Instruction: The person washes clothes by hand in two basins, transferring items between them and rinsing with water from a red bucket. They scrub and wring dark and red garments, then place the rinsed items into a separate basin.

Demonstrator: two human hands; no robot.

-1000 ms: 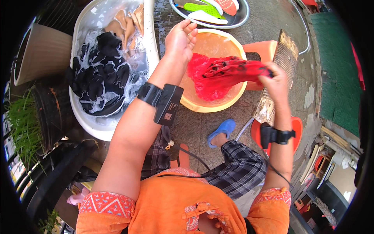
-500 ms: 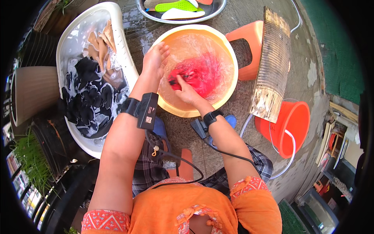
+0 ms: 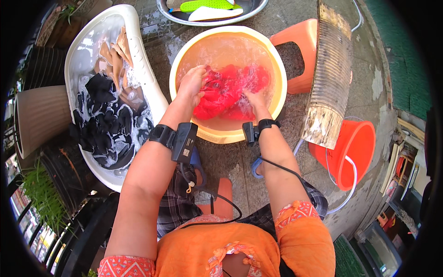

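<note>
A yellow plastic basin (image 3: 279,97) of water stands in front of me, and a soaked red cloth (image 3: 220,94) is spread across it. My left hand (image 3: 193,85) has its fingers curled on the cloth's left edge, partly above the water. On the other side, my right hand (image 3: 256,99) dips in with its thumb against the cloth; its other fingers are mostly hidden by cloth and water. Each wrist wears a strapped black device with a cable.
Left, a white tub (image 3: 146,69) holds soapy water with black clothes (image 3: 108,120) and tan pieces (image 3: 121,53). Beyond the basin lies a metal bowl (image 3: 221,22) with insoles. Right are an orange stool (image 3: 300,78), a ridged wooden washboard (image 3: 328,74) and a red bucket (image 3: 360,152) with a hose.
My left hand has come down from above the basin's rim onto the red cloth. My right hand has moved right, and the bunched cloth is now spread wider.
</note>
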